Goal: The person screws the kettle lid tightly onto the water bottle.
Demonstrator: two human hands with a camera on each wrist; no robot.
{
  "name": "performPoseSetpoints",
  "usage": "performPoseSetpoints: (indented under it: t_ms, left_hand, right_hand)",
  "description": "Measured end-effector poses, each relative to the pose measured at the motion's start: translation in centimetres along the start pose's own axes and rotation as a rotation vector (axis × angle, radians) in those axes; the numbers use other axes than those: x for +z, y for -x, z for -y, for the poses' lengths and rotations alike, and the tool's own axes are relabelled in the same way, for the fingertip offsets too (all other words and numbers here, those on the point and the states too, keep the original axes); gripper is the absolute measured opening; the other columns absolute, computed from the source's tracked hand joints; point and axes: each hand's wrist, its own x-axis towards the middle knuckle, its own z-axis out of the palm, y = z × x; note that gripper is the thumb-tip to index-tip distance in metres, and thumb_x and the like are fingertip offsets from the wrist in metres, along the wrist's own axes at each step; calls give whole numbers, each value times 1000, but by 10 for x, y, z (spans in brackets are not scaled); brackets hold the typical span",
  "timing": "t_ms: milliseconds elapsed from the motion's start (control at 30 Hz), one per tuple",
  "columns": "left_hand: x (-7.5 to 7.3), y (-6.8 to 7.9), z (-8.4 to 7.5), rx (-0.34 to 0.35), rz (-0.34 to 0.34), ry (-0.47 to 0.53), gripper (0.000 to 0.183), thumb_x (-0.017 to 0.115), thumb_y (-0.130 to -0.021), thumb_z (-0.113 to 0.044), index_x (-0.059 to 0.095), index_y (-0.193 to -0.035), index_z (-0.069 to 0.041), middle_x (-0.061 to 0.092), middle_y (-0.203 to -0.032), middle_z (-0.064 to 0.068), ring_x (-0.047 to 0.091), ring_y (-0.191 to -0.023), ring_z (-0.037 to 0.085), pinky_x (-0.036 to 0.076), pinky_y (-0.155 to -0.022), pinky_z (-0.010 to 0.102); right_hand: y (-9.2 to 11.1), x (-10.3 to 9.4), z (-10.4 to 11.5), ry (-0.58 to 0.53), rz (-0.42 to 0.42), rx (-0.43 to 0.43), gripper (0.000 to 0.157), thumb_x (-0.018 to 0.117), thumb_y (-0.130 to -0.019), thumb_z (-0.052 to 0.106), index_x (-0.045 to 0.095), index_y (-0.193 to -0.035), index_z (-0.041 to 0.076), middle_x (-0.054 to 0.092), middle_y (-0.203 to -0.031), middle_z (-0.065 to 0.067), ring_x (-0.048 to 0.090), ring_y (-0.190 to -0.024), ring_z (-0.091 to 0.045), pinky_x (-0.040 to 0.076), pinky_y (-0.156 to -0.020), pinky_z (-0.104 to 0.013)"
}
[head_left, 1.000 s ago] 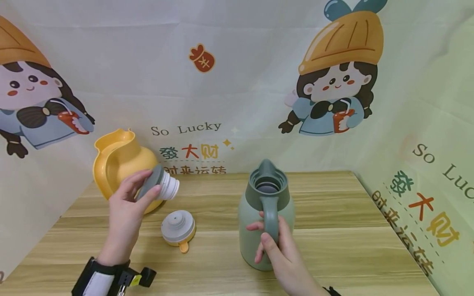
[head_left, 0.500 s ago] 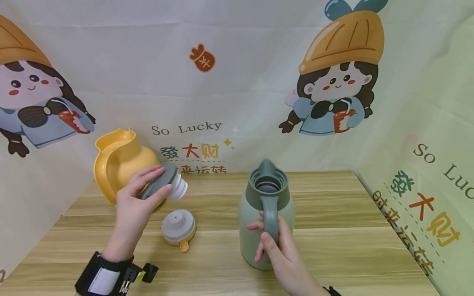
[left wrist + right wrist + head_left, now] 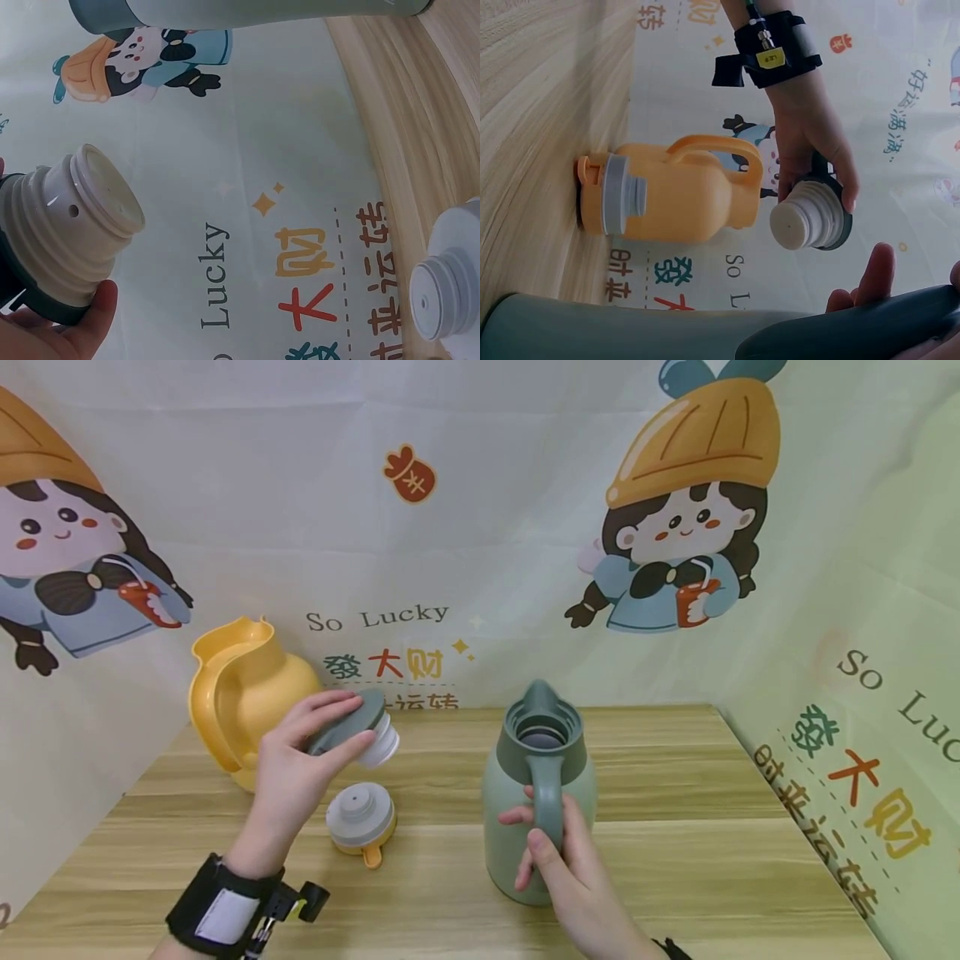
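Observation:
My left hand (image 3: 307,747) grips a dark green stopper lid (image 3: 348,727) by its rim, tilted, with its white threaded plug (image 3: 75,210) pointing to the right. It is in the air in front of the yellow jug. My right hand (image 3: 573,877) holds the handle (image 3: 548,802) of a green thermos jug (image 3: 504,835), which stands upright with its mouth uncovered and its spout facing away. In the right wrist view the left hand and the stopper lid (image 3: 810,214) show above the green jug (image 3: 615,330).
A yellow jug (image 3: 277,685), its top uncovered, stands at the back left by the patterned cloth backdrop (image 3: 487,527). A grey and yellow stopper lid (image 3: 362,818) lies on the wooden table (image 3: 690,827), plug up, between the two jugs.
My left hand has moved right with the green stopper lid, from in front of the yellow jug toward the green one. The right hand and green jug have stayed in place.

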Motion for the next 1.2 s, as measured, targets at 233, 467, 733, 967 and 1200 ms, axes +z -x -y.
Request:
performPoseSetpoints:
  t_ms: [233, 467, 733, 967, 1200]
  left_hand:
    - [7, -5, -5, 54, 29, -21, 36, 79, -72, -16, 68, -106, -17, 55, -118, -5, 46, -110, 11, 40, -82, 23]
    - [14, -10, -14, 90, 69, -36, 37, 80, -70, -15, 68, -105, -17, 56, -116, -5, 47, -110, 12, 41, -84, 22]
    - [19, -14, -28, 103, 94, -27, 34, 79, -72, -21, 69, -104, -21, 55, -114, -8, 47, -107, 9, 43, -84, 32]
    - [24, -20, -42, 143, 105, -1, 36, 80, -71, -17, 68, -105, -18, 54, -116, -6, 44, -112, 11, 42, -88, 37]
    - [31, -31, -60, 206, 109, -8, 37, 80, -71, -20, 68, -106, -20, 56, -116, -6, 47, -109, 10, 44, -85, 35]
  right_hand:
    - [0, 0, 0, 0, 9, -3, 37, 31, -97, -7, 28, -133, 2, 52, -114, -23, 53, -57, -20, 48, -65, -32]
    - [-1, 0, 1, 4, 9, -8, 37, 31, -97, -6, 30, -133, 3, 51, -113, -24, 53, -57, -20, 48, -64, -31]
    - [-1, 1, 0, 19, 16, -35, 34, 31, -97, -8, 35, -129, 1, 52, -112, -21, 53, -56, -19, 47, -60, -31]
    - [-1, 1, 3, 18, 14, -12, 32, 31, -97, -6, 36, -128, 1, 52, -111, -21, 53, -56, -20, 47, -63, -30]
    - [-1, 1, 3, 8, 13, 19, 32, 31, -98, -6, 35, -128, 1, 51, -111, -22, 53, -57, -19, 45, -76, -28]
